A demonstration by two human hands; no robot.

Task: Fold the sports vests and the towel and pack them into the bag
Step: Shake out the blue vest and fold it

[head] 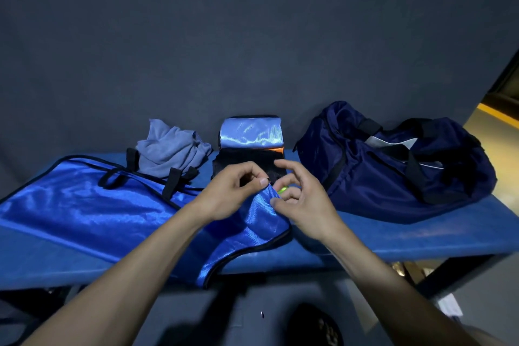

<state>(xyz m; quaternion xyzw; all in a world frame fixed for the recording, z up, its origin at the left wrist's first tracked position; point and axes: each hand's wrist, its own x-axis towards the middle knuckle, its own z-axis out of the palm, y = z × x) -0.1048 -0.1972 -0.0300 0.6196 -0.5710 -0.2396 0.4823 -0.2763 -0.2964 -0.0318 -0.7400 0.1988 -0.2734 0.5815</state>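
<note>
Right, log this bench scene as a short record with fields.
surface: blue bench
in hand: blue vest, spread flat, one corner lifted
left hand: pinches the corner
right hand: pinches the same corner
towel: grey, crumpled, at the back
folded stack: behind the hands
bag: navy, unzipped, at right

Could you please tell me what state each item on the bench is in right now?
blue vest: spread flat on the bench, one corner lifted.
left hand: pinches the lifted corner.
right hand: pinches the same corner.
grey towel: crumpled, unfolded.
folded vests: stacked, light blue one on top.
navy bag: unzipped, top open.
bench: holds everything.
</note>
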